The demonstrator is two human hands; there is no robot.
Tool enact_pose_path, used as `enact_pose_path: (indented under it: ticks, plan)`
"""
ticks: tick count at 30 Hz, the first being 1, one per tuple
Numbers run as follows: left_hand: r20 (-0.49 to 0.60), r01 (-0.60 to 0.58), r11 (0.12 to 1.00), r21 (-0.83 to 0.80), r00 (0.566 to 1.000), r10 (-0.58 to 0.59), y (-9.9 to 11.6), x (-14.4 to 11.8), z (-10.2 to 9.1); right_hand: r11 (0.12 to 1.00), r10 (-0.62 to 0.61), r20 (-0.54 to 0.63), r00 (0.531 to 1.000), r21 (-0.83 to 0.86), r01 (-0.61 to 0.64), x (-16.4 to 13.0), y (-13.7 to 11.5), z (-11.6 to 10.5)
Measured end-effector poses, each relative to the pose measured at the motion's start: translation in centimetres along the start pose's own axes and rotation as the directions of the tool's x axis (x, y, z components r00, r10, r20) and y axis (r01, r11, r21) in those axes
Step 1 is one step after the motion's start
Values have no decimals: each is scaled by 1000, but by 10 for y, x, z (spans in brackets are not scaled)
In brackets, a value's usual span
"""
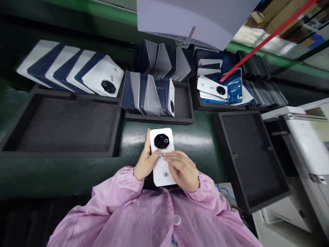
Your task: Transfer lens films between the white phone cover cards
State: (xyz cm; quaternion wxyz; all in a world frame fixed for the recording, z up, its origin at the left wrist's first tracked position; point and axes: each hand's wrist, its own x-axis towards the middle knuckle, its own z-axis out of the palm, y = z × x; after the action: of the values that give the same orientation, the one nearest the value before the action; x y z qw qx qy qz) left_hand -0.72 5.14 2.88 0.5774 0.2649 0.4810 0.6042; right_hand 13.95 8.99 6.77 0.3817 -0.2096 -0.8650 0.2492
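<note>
A white phone back cover [158, 171] with a black octagonal camera area stands close to my chest, its camera end facing away from me. My left hand [146, 164] is closed on its left side, thumb across the front and fingers behind the edge. My right hand [183, 169] lies over the right side of the cover. Its fingers are stretched out, and the fingertips touch the white face near a small grey mark, close to my left thumb. The right thumb is not clearly visible.
Behind the cover, a black tray [190, 118] holds tightly packed white and blue covers [146, 94]. More covers [100, 75] lean in rows at the back left, above a dark tray [117, 133]. Another tray [253, 202] stands right, beside white equipment [305, 144]. A white panel [190, 17] hangs overhead.
</note>
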Motion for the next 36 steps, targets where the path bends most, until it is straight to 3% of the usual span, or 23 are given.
enact_pose_path:
  ticks: [13,36]
  plan:
    - [35,-113,984,138,993,109,2,-5,3,999,-47,-50,998,-12,46,0,-7,-1]
    - [79,-126,977,170,990,114,4,-6,4,997,-75,-51,996,-4,75,-4,-7,-3]
